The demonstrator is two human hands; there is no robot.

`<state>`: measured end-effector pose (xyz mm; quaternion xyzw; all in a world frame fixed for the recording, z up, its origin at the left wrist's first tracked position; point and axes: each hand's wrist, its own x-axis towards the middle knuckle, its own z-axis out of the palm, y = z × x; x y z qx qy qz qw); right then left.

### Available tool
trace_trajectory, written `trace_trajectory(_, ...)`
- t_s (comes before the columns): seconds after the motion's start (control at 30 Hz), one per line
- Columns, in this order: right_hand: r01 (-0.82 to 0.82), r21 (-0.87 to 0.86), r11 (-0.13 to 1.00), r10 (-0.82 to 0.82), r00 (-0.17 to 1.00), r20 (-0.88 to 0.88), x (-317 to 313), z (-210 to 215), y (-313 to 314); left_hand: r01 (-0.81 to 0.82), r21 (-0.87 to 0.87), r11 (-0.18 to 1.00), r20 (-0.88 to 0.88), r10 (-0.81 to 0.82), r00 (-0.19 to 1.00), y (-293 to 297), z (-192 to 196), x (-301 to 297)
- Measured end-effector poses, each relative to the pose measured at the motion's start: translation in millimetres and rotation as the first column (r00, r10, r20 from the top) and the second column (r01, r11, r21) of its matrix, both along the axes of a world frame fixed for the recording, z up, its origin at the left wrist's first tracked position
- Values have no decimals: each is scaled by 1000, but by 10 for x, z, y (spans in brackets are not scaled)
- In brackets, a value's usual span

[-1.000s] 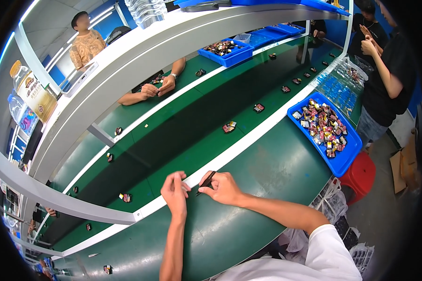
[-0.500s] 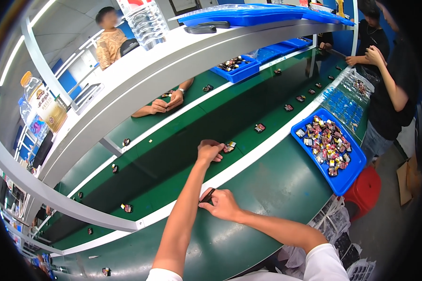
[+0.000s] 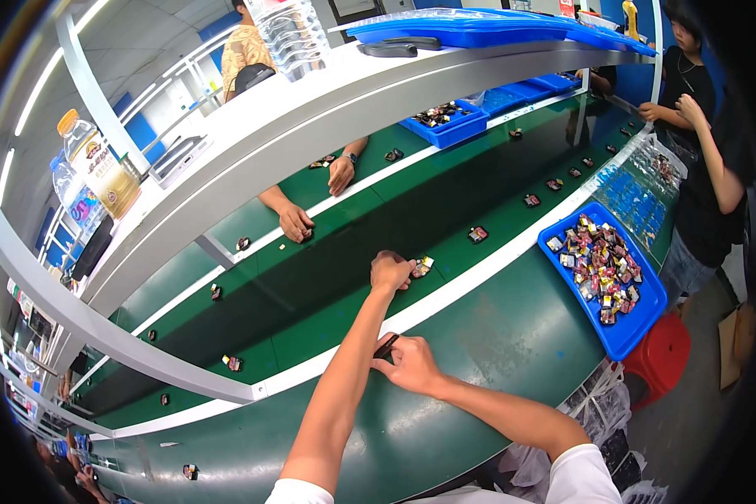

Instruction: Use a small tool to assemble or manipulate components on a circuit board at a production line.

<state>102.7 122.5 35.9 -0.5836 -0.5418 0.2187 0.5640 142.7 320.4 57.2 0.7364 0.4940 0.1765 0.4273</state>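
My left hand [image 3: 392,271] reaches over the dark green conveyor belt [image 3: 336,290]. Its curled fingertips are at a small dark part with a white and yellow label [image 3: 422,267]; the grip's underside is hidden. Closer to me, beside my left forearm, my right hand [image 3: 413,366] is closed, pinching a small black piece [image 3: 386,344] between thumb and fingers above the green worktop. Several similar small parts lie spaced along the belt, one dark part [image 3: 478,234] just right of my left hand.
At right, a blue tray [image 3: 548,245] holds many labelled parts, with a red stool [image 3: 669,349] below. A grey-white shelf [image 3: 227,143] arches over the belt's far side. Across the belt, a co-worker's hand [image 3: 296,223] touches it. Another person [image 3: 706,168] stands at the far right.
The co-worker's hands across the belt have parted, one coming down nearer to me. The whole view has shifted slightly; my hands keep nearly the same pose.
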Motion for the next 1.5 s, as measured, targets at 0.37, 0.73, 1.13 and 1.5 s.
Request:
trace_trajectory(0.37,-4,-28,1000,4,1000,-5,-33,-56,-49,196,-348,917,474,-9,880,-135,15,-869)
trace_trajectory(0.73,10,-14,1000,-11,999,-41,-46,-27,-61,143,-504,852,622,243,744,-590,56,-2079)
trace_trajectory(1.13,-35,21,999,36,998,-60,-33,17,-26,147,-460,876,715,268,645,-1019,11,-2367)
trace_trajectory(1.5,-70,-40,997,59,969,-239,33,-35,-23,20,-254,967,711,173,681,-1198,-221,-2292)
